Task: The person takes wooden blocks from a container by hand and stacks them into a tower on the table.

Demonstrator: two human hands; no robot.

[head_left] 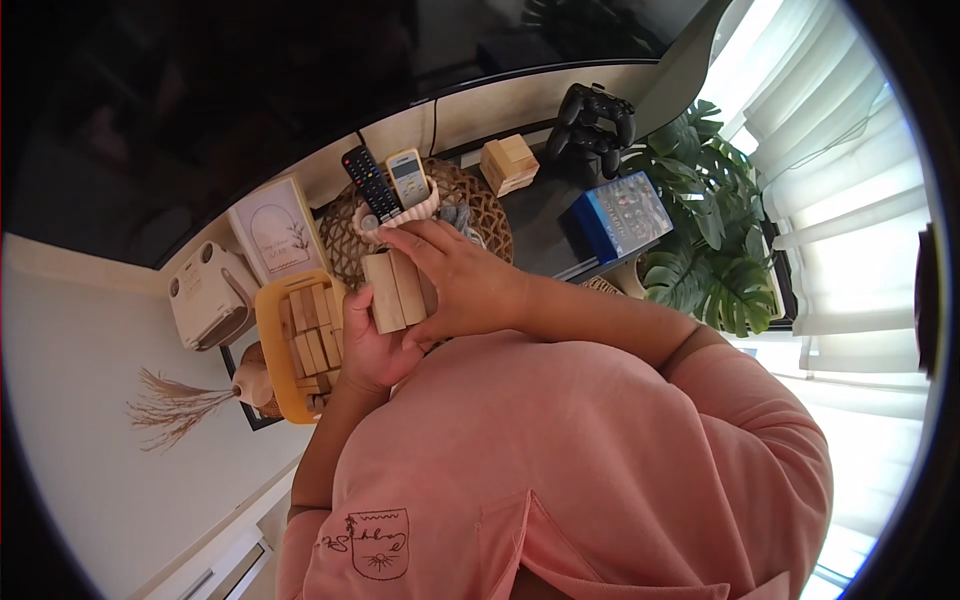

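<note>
Head view: both hands meet in front of the chest, gripping a small bundle of wooden blocks (393, 290). The right hand (470, 290) is curved over the far and right sides of it, thumb on the near end; the left hand (378, 345) supports it from the left and below, so neither hand is free. Just left of the bundle stands a yellow basket (268, 325) with more loose blocks (316, 340) inside (the left hand and wrist overlap its right edge).

Straight beyond the hands, a ribbed holder (418, 208) with a black remote (367, 185) and a pale remote (408, 176) sits on a round woven mat (345, 245), standing between the bundle and the television (300, 100). To the right of the holder, near the mat's edge, is a compact stack of blocks (508, 165). Black game controllers (597, 120) and blue cases (625, 220) crowd its right side, with a leafy plant (710, 200) further over. The right forearm crosses in front of the surface there, hiding part of it. On the left, a framed card (280, 235) and a beige device (212, 300) stand behind the basket, and a vase (252, 383) of dried stems (170, 405) sits beside it.
</note>
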